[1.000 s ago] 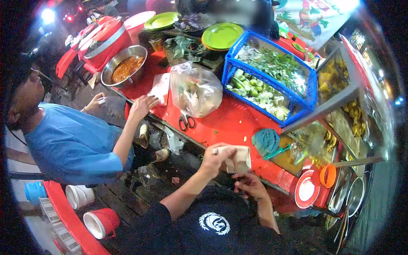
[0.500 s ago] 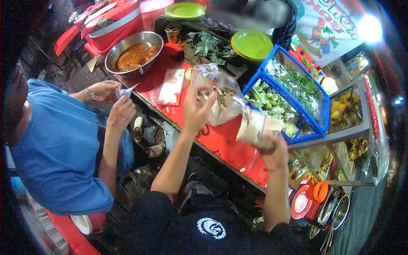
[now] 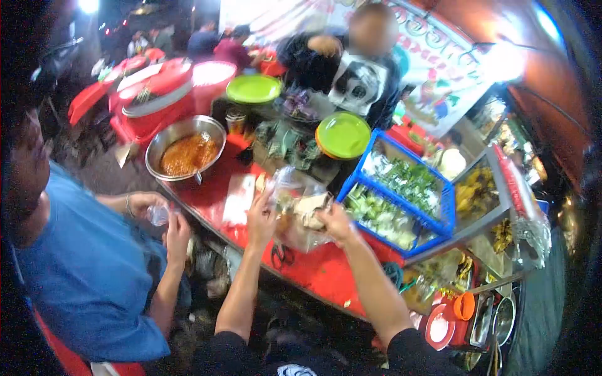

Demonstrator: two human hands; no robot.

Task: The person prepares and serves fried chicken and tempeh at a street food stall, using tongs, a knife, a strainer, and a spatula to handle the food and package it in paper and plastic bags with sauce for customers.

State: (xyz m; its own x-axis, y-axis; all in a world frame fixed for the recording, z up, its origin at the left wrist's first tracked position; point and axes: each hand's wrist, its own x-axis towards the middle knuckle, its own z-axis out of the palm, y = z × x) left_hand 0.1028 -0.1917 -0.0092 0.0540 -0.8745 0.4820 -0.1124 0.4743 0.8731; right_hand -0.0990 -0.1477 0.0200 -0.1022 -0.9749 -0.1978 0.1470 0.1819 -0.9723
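Note:
A clear plastic bag (image 3: 308, 240) lies on the red table (image 3: 326, 273) in front of me, with brownish contents showing through it. My left hand (image 3: 261, 216) is closed on the bag's left edge. In my right hand (image 3: 337, 224) is a tan paper-wrapped packet (image 3: 310, 205), gripped at its right end. The packet is over or inside the bag's mouth; blur keeps me from telling which. A pair of scissors (image 3: 282, 255) rests on the table below the bag.
On my left, a person in a blue shirt (image 3: 94, 263) handles a small clear plastic piece (image 3: 158, 215). Behind the bag are a metal bowl of red sauce (image 3: 216, 128), green plates (image 3: 343, 135) and another person (image 3: 360, 81). A blue vegetable basket (image 3: 406, 182) stands to the right.
My right hand has brought the packet leftward to the bag. My left hand, formerly spread at the bag, has closed on its edge. The view has tilted up, revealing the person opposite.

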